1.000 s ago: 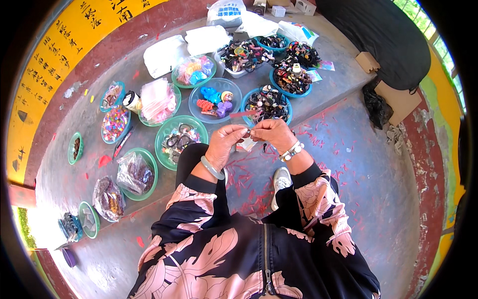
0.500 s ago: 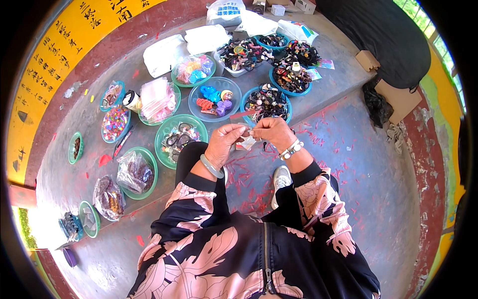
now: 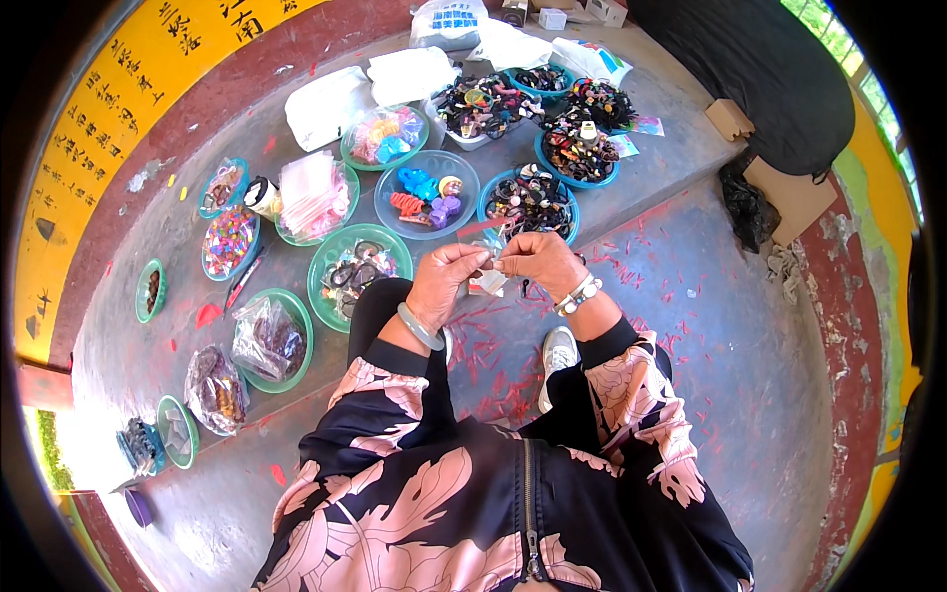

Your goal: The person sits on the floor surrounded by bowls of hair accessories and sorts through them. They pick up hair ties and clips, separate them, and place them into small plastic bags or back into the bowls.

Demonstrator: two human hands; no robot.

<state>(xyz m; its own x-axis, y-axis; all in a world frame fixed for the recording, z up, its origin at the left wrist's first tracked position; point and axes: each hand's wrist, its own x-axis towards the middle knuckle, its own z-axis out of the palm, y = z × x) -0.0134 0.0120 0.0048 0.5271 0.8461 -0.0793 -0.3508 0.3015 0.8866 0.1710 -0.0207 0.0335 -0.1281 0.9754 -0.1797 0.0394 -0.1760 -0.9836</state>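
Note:
My left hand [image 3: 440, 283] and my right hand [image 3: 545, 264] meet in front of my knees, thumbs and forefingers pinched together. Between them is a small clear plastic bag, its pale lower part [image 3: 487, 283] showing beneath the fingertips. A thin red strip [image 3: 480, 228] shows just beyond the fingers. What lies inside the bag is too small to make out. Just past my right hand is a blue basin of dark hair ties [image 3: 530, 205]. Close to my left wrist stands a green basin of hair ties and small packets [image 3: 357, 277].
A clear basin [image 3: 392, 219] holds coloured coils. A green basin carries pink plastic bags [image 3: 318, 200]. Several basins of hair ties and beads spread across the raised step, with white sacks [image 3: 327, 107] behind. Red scraps [image 3: 493, 370] litter the floor around my shoes [image 3: 558, 363].
Both hands stay pinched at the same spot, with only slight finger movement. The pale part of the bag and the red strip have shifted a little.

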